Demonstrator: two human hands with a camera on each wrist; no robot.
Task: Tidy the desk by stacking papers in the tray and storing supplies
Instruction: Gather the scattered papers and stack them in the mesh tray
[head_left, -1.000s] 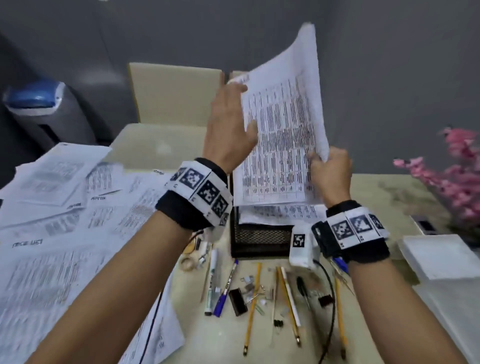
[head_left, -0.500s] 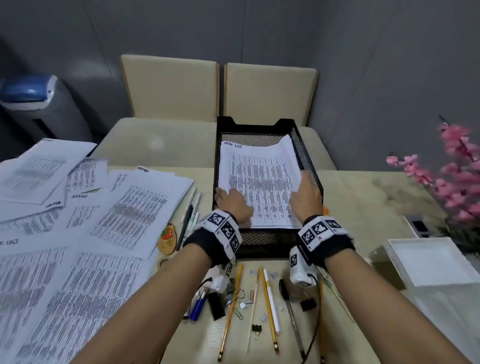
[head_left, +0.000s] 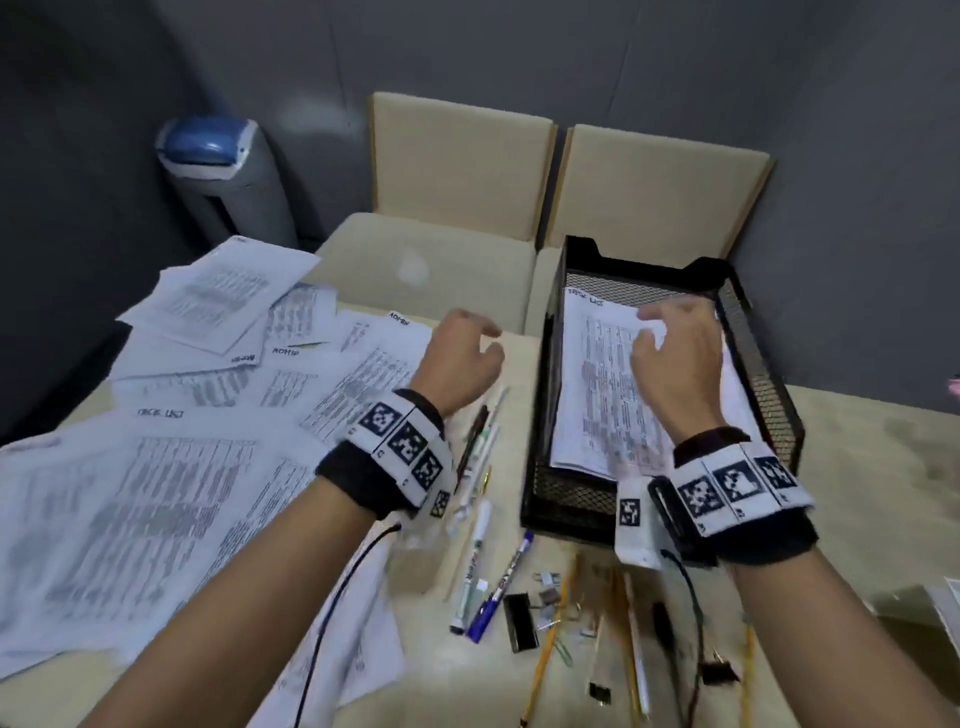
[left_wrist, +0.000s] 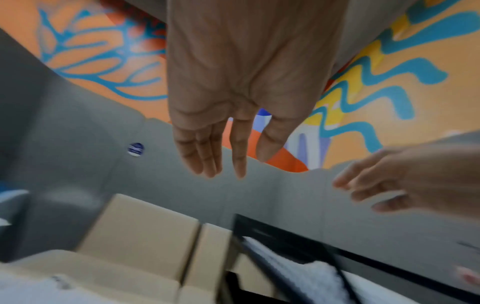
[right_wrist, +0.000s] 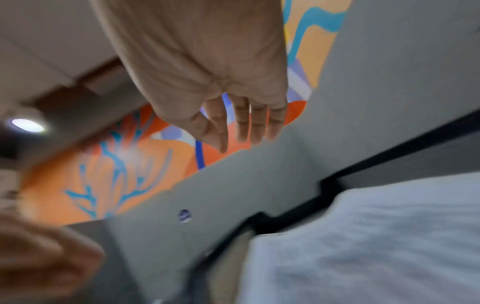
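A black mesh tray (head_left: 566, 499) stands on the desk at the right and holds a stack of printed papers (head_left: 597, 395). My right hand (head_left: 675, 358) hovers over that stack with relaxed fingers and holds nothing; the right wrist view shows its fingers (right_wrist: 249, 123) straight above the papers (right_wrist: 363, 246). My left hand (head_left: 462, 358) is outside the tray, to its left, above the desk beside the loose sheets (head_left: 171, 467). In the left wrist view its fingers (left_wrist: 207, 152) hang straight and empty. Pens (head_left: 478, 561), pencils (head_left: 634, 649) and clips (head_left: 519, 621) lie in front of the tray.
Loose sheets cover the left half of the desk. Two beige chairs (head_left: 457, 161) stand behind the desk and a grey bin with a blue lid (head_left: 223, 176) stands at the far left. A white box (head_left: 924, 603) sits at the right edge. Thin cables hang from both wrists.
Both hands held the sheaf upright, then laid it flat in the tray. My left hand has since moved out to the left; my right hand has lifted off the stack.
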